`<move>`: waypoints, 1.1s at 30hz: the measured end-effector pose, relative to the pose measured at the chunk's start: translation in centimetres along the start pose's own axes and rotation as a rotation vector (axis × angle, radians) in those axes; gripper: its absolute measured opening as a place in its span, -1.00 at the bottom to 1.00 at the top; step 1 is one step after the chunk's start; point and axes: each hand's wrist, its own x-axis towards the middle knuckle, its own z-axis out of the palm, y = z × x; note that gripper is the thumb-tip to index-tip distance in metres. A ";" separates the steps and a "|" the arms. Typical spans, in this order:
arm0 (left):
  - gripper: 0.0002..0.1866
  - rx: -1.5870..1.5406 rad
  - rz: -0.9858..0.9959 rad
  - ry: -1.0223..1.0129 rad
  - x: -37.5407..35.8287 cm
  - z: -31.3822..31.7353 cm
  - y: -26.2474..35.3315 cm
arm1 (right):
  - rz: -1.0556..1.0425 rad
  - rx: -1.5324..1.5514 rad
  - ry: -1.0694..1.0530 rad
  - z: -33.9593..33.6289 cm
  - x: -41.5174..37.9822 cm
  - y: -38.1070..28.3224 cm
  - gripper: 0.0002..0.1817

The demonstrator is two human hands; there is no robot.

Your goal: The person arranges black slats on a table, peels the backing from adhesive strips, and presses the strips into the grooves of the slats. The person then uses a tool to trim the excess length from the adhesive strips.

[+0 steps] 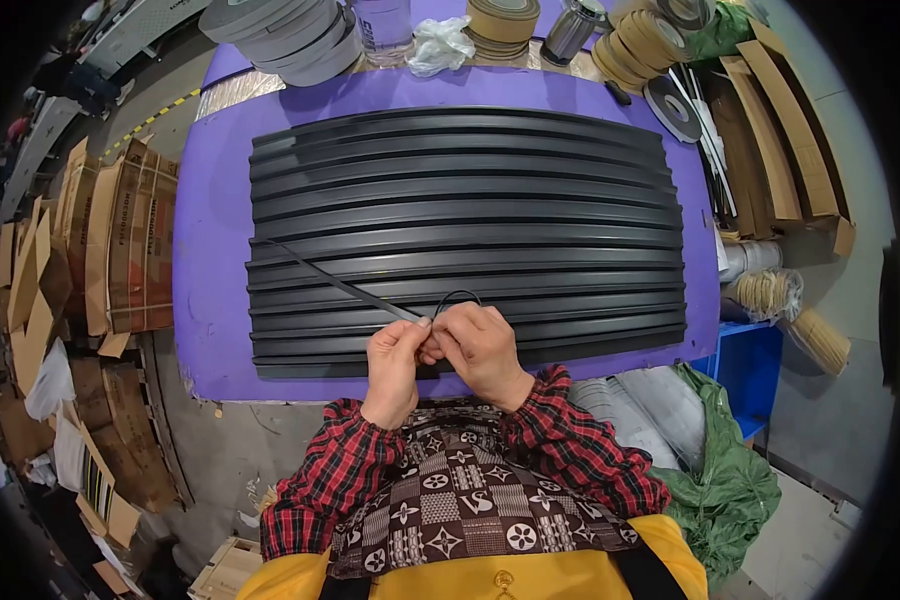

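Several long black ribbed strips (470, 235) lie side by side across a purple table. Over their front part, my left hand (395, 362) pinches a thin dark strip (345, 285) that runs up and to the left across the ribs. Close against it, my right hand (480, 350) is closed on the same strip near its end, and a thin black loop rises above its fingers. The fingertips of both hands meet, and the exact spot they grip is partly hidden.
The purple table (210, 200) carries grey rolls (300, 45), brown tape rolls (500, 25), a crumpled white bag (440, 45) and a metal cup (570, 35) at its back. Cardboard boxes (135, 240) stand left. A blue crate (750, 375) and green sheeting (720, 470) are at right.
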 end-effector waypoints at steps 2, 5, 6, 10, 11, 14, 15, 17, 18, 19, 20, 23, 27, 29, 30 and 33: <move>-0.79 -0.038 -0.022 -0.007 0.1 -0.2 0.3 | -0.007 0.090 0.015 0.3 0.2 0.4 -0.84; -0.81 -0.118 -0.140 0.039 0.2 -0.4 0.8 | 0.017 0.256 0.027 1.2 -0.3 1.1 -0.87; -0.82 -0.161 -0.181 0.034 0.3 -0.5 0.9 | 0.047 0.330 0.026 1.4 -0.3 1.2 -0.89; -0.84 -0.295 -0.238 -0.016 0.6 -0.5 1.2 | 0.151 0.497 0.086 2.2 -0.4 0.7 -0.91; -0.84 -0.297 -0.236 -0.014 0.7 -0.4 1.2 | 0.248 0.684 0.131 2.9 -0.7 0.9 -0.90; -0.84 -0.358 -0.238 -0.006 0.9 -0.2 1.3 | 0.404 1.064 0.249 4.1 -0.6 0.9 -0.91; -0.85 -0.346 -0.223 0.007 0.9 -0.2 1.3 | 0.463 1.256 0.325 4.1 -0.2 0.7 -0.91; -0.85 -0.331 -0.210 0.017 1.1 -0.1 1.4 | 0.497 1.362 0.404 2.7 0.5 0.7 -0.93; -0.86 -0.298 -0.168 0.028 1.1 0.2 1.6 | 0.529 1.462 0.490 1.4 1.1 0.5 -0.94; -0.87 -0.266 -0.128 0.035 1.1 0.3 1.7 | 0.515 1.411 0.543 -0.4 1.5 0.7 -0.94; -0.87 -0.287 -0.130 0.006 1.4 -0.1 1.7 | 0.428 1.407 0.581 -2.4 1.3 1.6 -0.95; -0.86 -0.290 -0.123 -0.015 2.1 0.3 2.5 | 0.308 1.277 0.757 -10.0 0.3 3.3 -0.95; -0.84 -0.368 -0.142 -0.071 4.0 0.0 2.1 | 0.183 1.099 0.859 -19.3 -3.4 6.0 -0.93; -0.80 -0.478 -0.196 -0.101 5.1 0.0 1.7 | 0.176 1.047 0.958 -22.8 -5.8 6.9 -0.92; -0.80 -0.542 -0.231 -0.126 5.4 0.1 1.8 | 0.152 1.039 0.981 -24.6 -7.0 7.4 -0.92; -0.75 -0.723 -0.280 -0.234 6.5 -0.1 1.2 | 0.075 0.887 1.066 -29.9 -10.1 8.7 -0.89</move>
